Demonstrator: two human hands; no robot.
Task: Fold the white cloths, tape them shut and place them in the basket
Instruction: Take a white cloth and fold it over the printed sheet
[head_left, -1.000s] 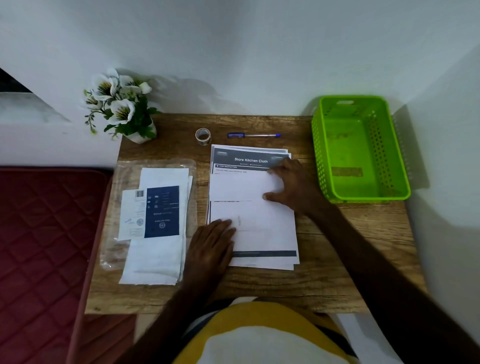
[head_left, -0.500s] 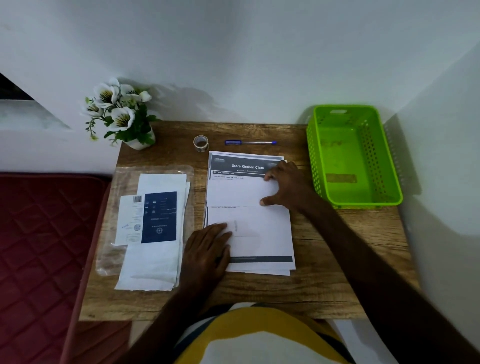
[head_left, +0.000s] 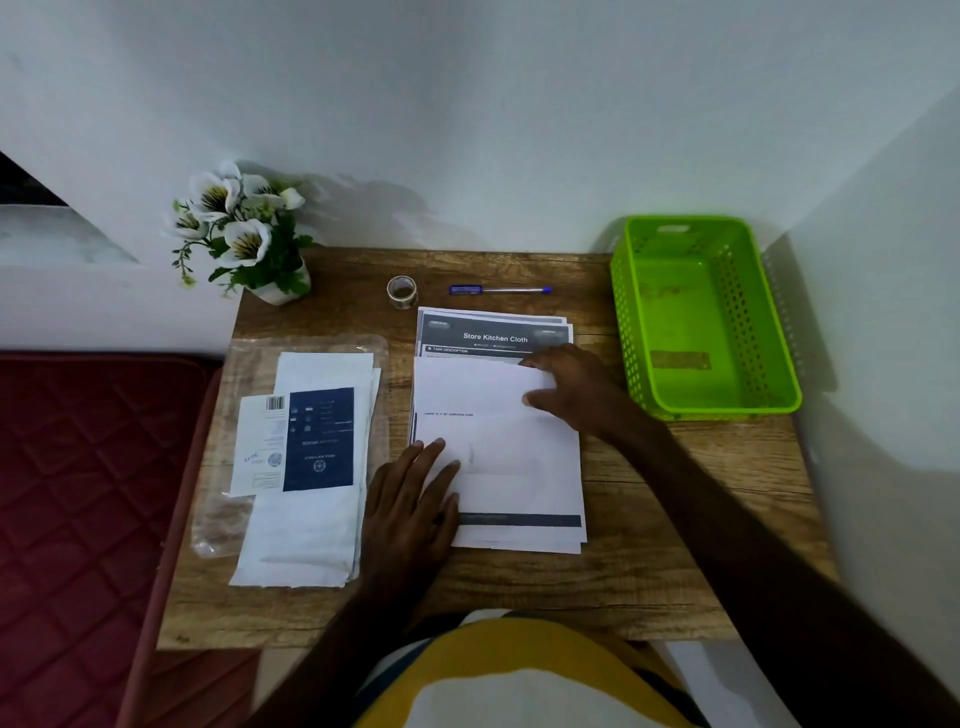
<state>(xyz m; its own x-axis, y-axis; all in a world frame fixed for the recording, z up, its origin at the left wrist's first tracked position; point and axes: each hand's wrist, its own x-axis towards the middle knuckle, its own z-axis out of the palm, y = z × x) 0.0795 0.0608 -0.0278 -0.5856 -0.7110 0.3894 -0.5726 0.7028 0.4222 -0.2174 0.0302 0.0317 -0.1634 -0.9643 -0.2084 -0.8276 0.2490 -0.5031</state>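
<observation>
Cloths (head_left: 306, 525) lie packaged just left of the left hand (head_left: 410, 506), long axis toward the wall. Both hands rest flat on papers (head_left: 514, 467), holding nothing; right hand (head_left: 571, 389) is nearer the basket (head_left: 779, 332).

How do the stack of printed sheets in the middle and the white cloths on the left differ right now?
The printed sheets have both hands on them, the left hand flat and the right hand at the upper edge; the white cloths lie untouched. The sheets rest on the bare table; the cloths rest on a clear plastic bag. A dark blue label lies on the cloths. Both are flat, white stacks.
</observation>
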